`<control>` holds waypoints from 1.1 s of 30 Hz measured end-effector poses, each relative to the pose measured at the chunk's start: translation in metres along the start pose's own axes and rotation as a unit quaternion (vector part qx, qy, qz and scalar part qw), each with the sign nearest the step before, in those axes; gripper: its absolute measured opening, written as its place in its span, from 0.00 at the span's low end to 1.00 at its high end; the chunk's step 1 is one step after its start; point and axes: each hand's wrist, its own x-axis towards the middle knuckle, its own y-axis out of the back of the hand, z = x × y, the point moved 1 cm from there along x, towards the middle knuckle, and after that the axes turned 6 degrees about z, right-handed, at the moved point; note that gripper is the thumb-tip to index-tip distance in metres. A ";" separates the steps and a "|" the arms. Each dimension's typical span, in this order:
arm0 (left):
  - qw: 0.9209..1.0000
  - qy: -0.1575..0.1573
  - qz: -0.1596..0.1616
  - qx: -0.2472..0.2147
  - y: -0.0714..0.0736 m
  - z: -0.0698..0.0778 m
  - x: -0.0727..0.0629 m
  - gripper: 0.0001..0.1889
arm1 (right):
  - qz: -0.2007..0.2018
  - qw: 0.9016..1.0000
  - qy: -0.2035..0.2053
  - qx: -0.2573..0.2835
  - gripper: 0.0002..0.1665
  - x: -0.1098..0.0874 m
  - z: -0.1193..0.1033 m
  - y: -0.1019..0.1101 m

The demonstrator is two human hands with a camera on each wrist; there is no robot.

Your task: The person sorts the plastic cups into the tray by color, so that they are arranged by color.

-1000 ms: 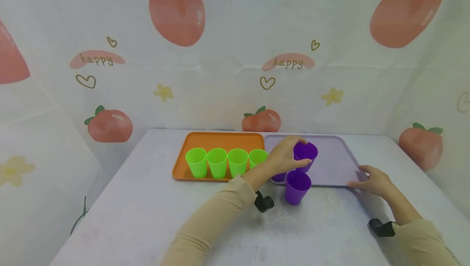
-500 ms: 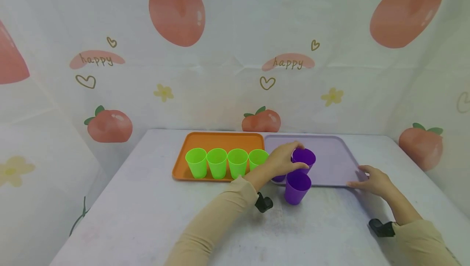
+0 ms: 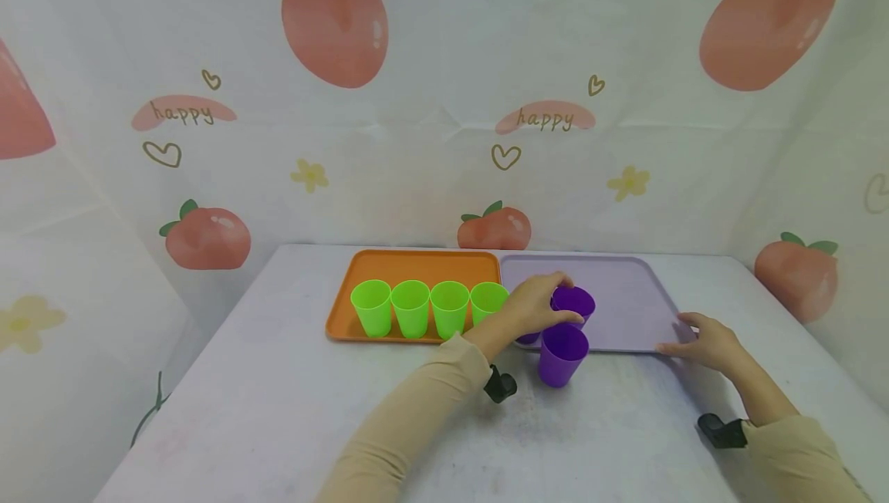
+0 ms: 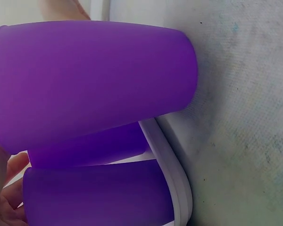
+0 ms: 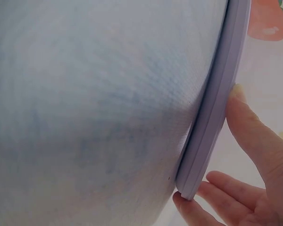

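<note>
In the head view my left hand (image 3: 531, 306) holds a purple cup (image 3: 575, 301) near its rim, thumb on the near side and fingers behind. That cup stands upright at the left part of the lilac tray (image 3: 632, 298). A second purple cup (image 3: 529, 338) is in the tray's front left corner, mostly hidden by the hand. On the table just before the tray stands a third purple cup (image 3: 562, 356), large in the left wrist view. My right hand (image 3: 711, 342) grips the tray's front right corner, thumb against the rim (image 5: 212, 113) and fingers around the corner.
Left of the lilac tray and against it lies an orange tray (image 3: 417, 262), with a row of several green cups (image 3: 410, 308) along its front. A white cloth with fruit prints (image 3: 417, 148) hangs behind the white table (image 3: 278, 410).
My left hand has lowered the purple cup into the lilac tray, slightly leftward and toward me. My right hand has stayed at the tray's corner.
</note>
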 end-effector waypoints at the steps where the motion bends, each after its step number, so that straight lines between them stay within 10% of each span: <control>1: 1.000 0.000 0.000 0.002 0.000 0.000 0.000 0.27 | 0.001 1.000 0.001 0.000 0.55 0.000 0.000 0.000; 18: 0.999 -0.030 0.019 -0.014 0.009 0.001 -0.003 0.27 | -0.012 1.000 -0.006 0.004 0.60 0.002 0.003 -0.001; 33: 0.993 -0.110 0.029 -0.020 0.026 0.005 -0.047 0.22 | -0.007 1.000 0.000 -0.003 0.56 0.001 0.002 0.000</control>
